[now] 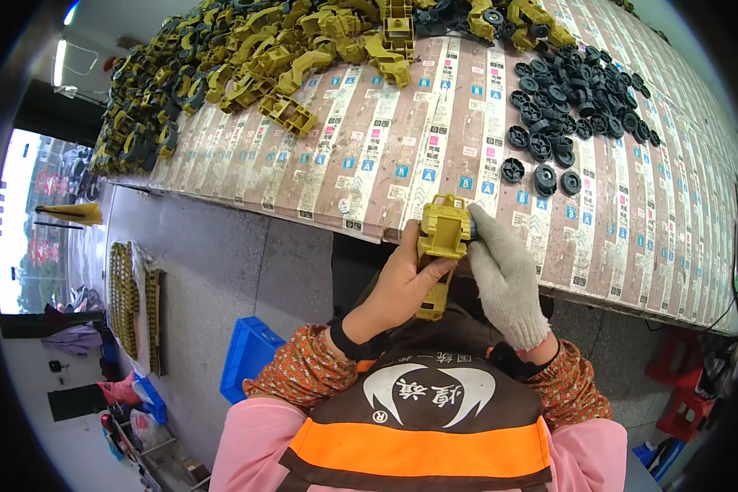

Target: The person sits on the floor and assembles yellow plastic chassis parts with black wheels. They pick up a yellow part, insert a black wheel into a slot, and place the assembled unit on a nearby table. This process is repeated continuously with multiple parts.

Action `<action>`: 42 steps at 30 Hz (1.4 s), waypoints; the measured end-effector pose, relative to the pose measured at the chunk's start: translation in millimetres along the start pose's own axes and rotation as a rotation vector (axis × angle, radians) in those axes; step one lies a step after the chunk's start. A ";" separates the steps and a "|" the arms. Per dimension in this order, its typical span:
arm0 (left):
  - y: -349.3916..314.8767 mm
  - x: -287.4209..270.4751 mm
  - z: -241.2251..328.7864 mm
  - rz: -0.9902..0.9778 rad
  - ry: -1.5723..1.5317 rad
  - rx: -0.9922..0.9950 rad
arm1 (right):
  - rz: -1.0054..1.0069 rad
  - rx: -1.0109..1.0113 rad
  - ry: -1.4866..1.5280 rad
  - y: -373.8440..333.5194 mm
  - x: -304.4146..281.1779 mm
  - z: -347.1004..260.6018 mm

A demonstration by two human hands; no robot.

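Left hand (398,287), bare, is wrapped around a yellow plastic toy chassis (441,246), fingers closed on its left side and thumb across its front. The chassis is upright, held just off the near edge of the table (402,156). Right hand (504,279), in a white knit glove, presses its fingertips against the upper right side of the chassis; something dark seems pinched there, possibly a wheel, but the glove hides most of it, so what that hand grips cannot be told.

The table is covered with printed cardboard sheeting in long strips, pink-brown and white, dotted with small blue, pink and black label squares. On its far left lies a heap of yellow chassis parts (254,57). On its far right lies a pile of black wheels (570,102). Below the table's near edge, left of the left hand, a blue plastic crate (250,357) stands on the floor.
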State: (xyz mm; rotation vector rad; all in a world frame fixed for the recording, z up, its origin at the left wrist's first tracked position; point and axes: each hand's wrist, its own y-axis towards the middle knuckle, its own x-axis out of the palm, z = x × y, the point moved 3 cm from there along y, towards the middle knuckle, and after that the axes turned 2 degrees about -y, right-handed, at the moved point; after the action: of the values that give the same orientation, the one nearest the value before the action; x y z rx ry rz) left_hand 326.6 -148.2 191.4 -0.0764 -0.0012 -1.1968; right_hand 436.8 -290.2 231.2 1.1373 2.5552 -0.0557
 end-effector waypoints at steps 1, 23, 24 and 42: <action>-0.9 0.2 -0.8 -0.008 0.049 0.006 | -0.013 -0.045 -0.034 -1.6 -0.8 -2.8; 20.5 -3.2 -5.3 0.018 -0.222 -0.166 | 0.091 -0.128 -0.724 79.3 -49.0 9.9; 20.8 -9.3 -5.7 0.035 -0.338 -0.275 | 0.181 -0.231 -0.828 90.6 -58.2 20.0; 19.0 -18.2 2.0 0.198 -0.829 -0.196 | -0.186 0.158 0.061 25.2 -11.5 -4.9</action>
State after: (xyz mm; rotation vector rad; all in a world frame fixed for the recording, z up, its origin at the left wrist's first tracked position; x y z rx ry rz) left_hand 337.6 -124.3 191.6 -0.7230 -0.5904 -0.8941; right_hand 460.8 -280.5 242.1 0.9642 2.7452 -0.2772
